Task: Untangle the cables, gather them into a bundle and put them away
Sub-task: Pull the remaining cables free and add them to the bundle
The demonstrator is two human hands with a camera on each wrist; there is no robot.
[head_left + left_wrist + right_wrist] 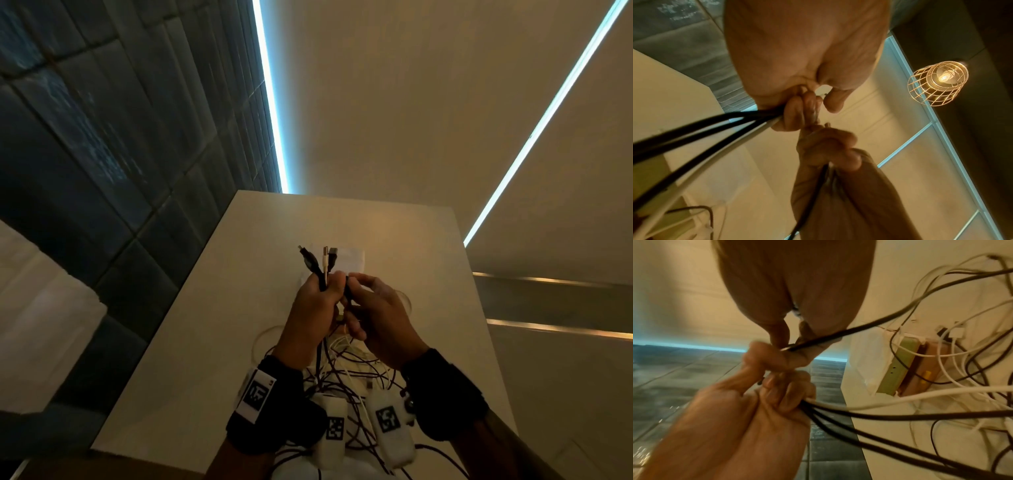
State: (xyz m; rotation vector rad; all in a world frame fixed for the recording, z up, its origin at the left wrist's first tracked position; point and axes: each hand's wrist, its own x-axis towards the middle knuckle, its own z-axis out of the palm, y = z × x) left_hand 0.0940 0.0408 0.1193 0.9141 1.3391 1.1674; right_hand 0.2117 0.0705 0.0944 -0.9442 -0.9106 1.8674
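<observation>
Both hands are raised over a white table (pixel 205 342). My left hand (pixel 325 287) grips a bundle of black and white cables (pixel 322 270); their USB plugs (pixel 329 255) stick up above the fist. Right beside it, my right hand (pixel 356 287) pinches one black cable (pixel 859 326) between thumb and fingertips. In the left wrist view the left-hand fingers (pixel 793 113) curl round the black and white strands (pixel 715 123). The cables hang down into a loose tangle (pixel 346 370) on the table, partly hidden by my wrists.
A white bag (pixel 865 356) holding a green and a pink flat box lies on the table among the loose cables. Dark floor tiles (pixel 102 137) lie to the left of the table. A wire-cage lamp (pixel 939 82) hangs overhead.
</observation>
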